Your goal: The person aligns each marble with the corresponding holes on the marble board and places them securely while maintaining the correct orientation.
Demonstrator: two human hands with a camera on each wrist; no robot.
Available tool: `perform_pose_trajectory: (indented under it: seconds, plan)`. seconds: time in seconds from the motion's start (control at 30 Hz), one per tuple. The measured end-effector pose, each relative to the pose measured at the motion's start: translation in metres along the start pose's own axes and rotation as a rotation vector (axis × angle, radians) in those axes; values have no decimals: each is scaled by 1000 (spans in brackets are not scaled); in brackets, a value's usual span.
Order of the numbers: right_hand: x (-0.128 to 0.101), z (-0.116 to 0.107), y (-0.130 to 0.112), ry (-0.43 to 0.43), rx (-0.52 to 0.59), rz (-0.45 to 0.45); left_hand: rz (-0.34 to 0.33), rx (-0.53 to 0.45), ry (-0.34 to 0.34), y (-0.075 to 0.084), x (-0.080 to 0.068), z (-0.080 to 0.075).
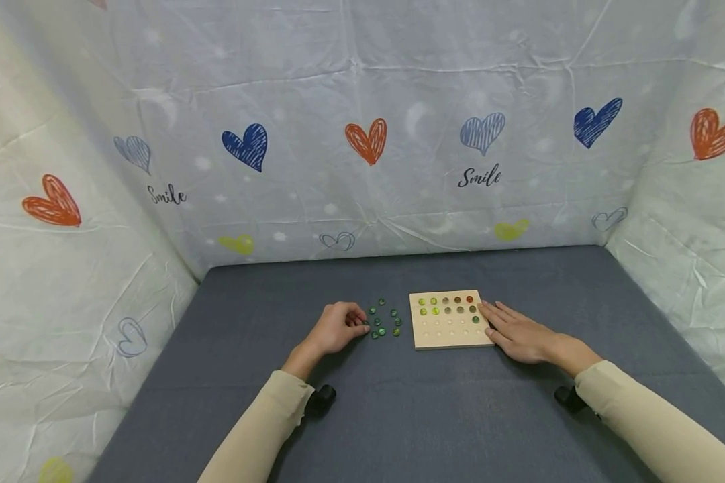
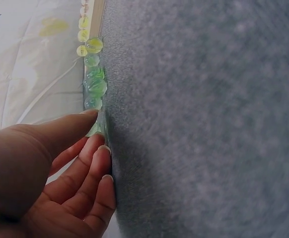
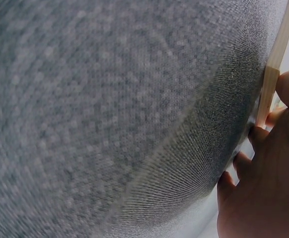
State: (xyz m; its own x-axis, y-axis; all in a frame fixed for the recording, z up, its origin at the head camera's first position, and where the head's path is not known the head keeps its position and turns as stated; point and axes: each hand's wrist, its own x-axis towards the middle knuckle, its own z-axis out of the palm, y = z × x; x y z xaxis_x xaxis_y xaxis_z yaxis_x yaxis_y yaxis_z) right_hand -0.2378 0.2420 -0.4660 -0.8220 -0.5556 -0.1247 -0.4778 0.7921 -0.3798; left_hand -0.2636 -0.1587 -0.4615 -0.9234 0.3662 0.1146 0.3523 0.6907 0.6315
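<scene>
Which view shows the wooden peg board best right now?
The head view: the whole wooden board lies face up, its holes and seated marbles countable. The right wrist view shows only its thin edge against the right hand. The left wrist view catches a sliver.

Glossy glass marbles (image 1: 384, 320), matt wooden board (image 1: 450, 330), woven cloth table (image 1: 399, 416).

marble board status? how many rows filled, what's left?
Done: the wooden board has its top row full and most of the second row, plus one marble lower on the right. In hand: the left hand pinches a green marble from the loose marbles; the right hand steadies the board's edge. Left: the lower rows and about nine loose marbles.
</scene>
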Motion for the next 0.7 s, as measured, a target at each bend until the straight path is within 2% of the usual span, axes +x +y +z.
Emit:
perform_pose_trajectory:
  seconds: [0.33,0.7]
  plan:
    - [-1,-2,-2,1,11,-5,-18,-13,21,6,0,-2]
    - [-1,-1,-2,4,5,-6,31,-24,5,26,3,0]
